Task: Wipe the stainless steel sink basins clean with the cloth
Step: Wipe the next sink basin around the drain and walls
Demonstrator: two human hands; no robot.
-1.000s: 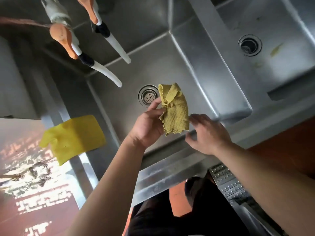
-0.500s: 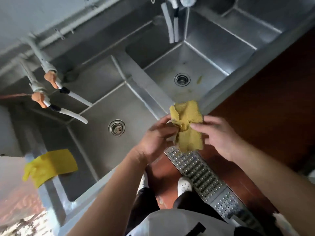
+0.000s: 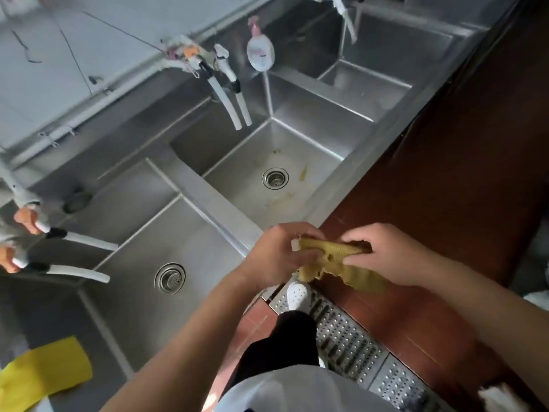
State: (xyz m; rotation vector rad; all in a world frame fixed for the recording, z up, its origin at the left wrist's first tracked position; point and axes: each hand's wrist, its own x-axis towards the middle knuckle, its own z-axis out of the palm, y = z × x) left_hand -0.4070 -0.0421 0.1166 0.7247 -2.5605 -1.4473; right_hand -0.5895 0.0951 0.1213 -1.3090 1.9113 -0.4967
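Since a second ago the view has pulled back from one basin to the whole sink (image 3: 208, 200), and the cloth (image 3: 335, 263), then held upright and folded over the near basin, is now stretched sideways between both hands out over the sink's front edge and the floor. The left hand (image 3: 282, 254) grips the cloth's left end with curled fingers; the right hand (image 3: 386, 254) pinches its right end, and a ragged flap hangs below the grip. Three basins show: one down and left of the grip, one just beyond it with yellowish stains round its drain, and one far beyond to the right. Two drains are visible. There are three pairs of white tap hoses: one far left of the grip, one beyond it over the middle basin, and one at the top edge. One soap bottle (image 3: 260, 55) hangs on the back wall beside the middle taps. A second, brighter yellow cloth (image 3: 44, 373) lies far down and left. Below the grip, a perforated metal floor grate (image 3: 350, 337) runs across reddish-brown floor tiles (image 3: 445, 173), with one white shoe (image 3: 297, 295) on it.
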